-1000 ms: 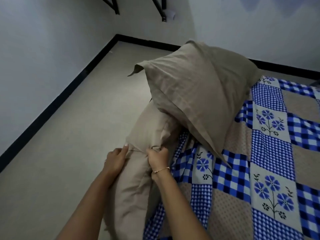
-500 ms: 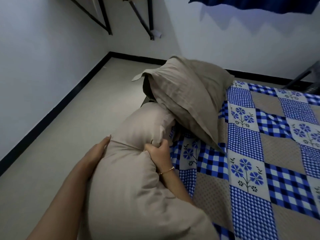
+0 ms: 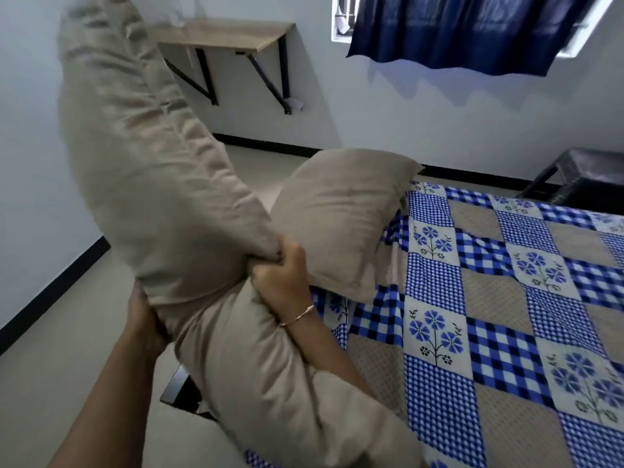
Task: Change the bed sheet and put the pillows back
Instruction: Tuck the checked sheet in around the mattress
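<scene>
Because the long beige pillow (image 3: 162,197) looks soft, light and floppy, her right hand (image 3: 282,276) bunches its middle with curled fingers while the left hand (image 3: 143,320), at eight o'clock, cups its side, fingers hidden.

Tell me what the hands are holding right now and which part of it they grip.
Both hold the long beige fabric pillow at its bent middle: the right hand bunches the cloth there, and the left hand grips the opposite side.
</scene>
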